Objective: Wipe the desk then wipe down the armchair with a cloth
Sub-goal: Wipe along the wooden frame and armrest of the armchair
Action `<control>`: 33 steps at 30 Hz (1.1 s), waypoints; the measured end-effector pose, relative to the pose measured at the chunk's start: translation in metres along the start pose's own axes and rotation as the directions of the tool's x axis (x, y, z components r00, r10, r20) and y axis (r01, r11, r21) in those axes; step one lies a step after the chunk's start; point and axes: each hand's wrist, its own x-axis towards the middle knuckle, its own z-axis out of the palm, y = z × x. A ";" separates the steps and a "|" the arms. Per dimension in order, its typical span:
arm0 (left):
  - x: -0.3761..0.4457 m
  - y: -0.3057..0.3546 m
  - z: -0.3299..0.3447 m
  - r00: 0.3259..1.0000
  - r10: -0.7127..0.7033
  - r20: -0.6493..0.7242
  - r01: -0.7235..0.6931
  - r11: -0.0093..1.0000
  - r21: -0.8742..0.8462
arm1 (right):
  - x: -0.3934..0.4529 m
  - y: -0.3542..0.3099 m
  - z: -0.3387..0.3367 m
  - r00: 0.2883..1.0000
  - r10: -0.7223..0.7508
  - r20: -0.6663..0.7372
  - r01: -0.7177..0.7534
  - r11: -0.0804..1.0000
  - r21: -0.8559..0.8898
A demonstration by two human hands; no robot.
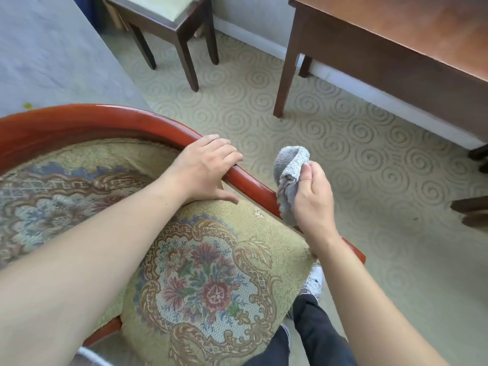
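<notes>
Left hand (pixel 208 167) rests flat on armchair (pixel 253 180) rail; right hand (pixel 311 196) grips cloth (pixel 289 175).

A pale green carpet (pixel 330 154) patterned with raised spiral swirls covers the floor, meeting a white baseboard (pixel 369 92) along the far wall. At the top of the view stands a dark wooden stool (pixel 182 27) with a light green cushioned top, its legs on the carpet near the wall, and a grey bedspread (pixel 45 48) fills the upper left corner. Low in the view are dark trousers (pixel 317 336) and a white sneaker (pixel 315 282) on the carpet.
</notes>
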 end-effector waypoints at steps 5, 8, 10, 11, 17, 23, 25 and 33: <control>0.031 0.022 0.010 0.979 0.155 0.135 -0.172 0.978 0.122 | -0.027 0.027 -0.072 0.998 0.009 -0.062 -0.020 0.984 -0.174; 0.043 0.022 0.014 0.968 0.163 0.192 -0.189 0.973 0.131 | -0.058 0.057 -0.095 0.998 0.024 -0.063 -0.043 0.944 -0.328; 0.048 0.020 0.019 0.958 0.167 0.233 -0.197 0.974 0.115 | -0.077 0.081 -0.097 0.997 -0.001 -0.071 -0.030 0.902 -0.430; 0.048 0.020 0.022 0.957 0.166 0.239 -0.195 0.975 0.106 | -0.084 0.088 -0.092 0.997 -0.030 -0.065 -0.003 0.886 -0.463; 0.051 0.018 0.032 0.969 0.194 0.156 -0.212 0.971 0.108 | -0.061 0.075 -0.025 0.993 -0.100 -0.068 0.028 0.735 -0.678; 0.050 0.018 0.040 0.976 0.196 0.092 -0.203 0.977 0.063 | -0.028 0.031 0.040 0.992 -0.110 0.065 0.117 0.583 -0.804; 0.049 0.018 0.040 0.978 0.189 0.084 -0.194 0.979 0.057 | -0.014 0.014 0.059 0.994 -0.066 0.088 0.110 0.576 -0.810; 0.047 0.018 0.044 0.982 0.180 0.056 -0.183 0.981 0.058 | -0.025 0.037 0.005 0.983 -0.067 0.169 0.179 0.519 -0.836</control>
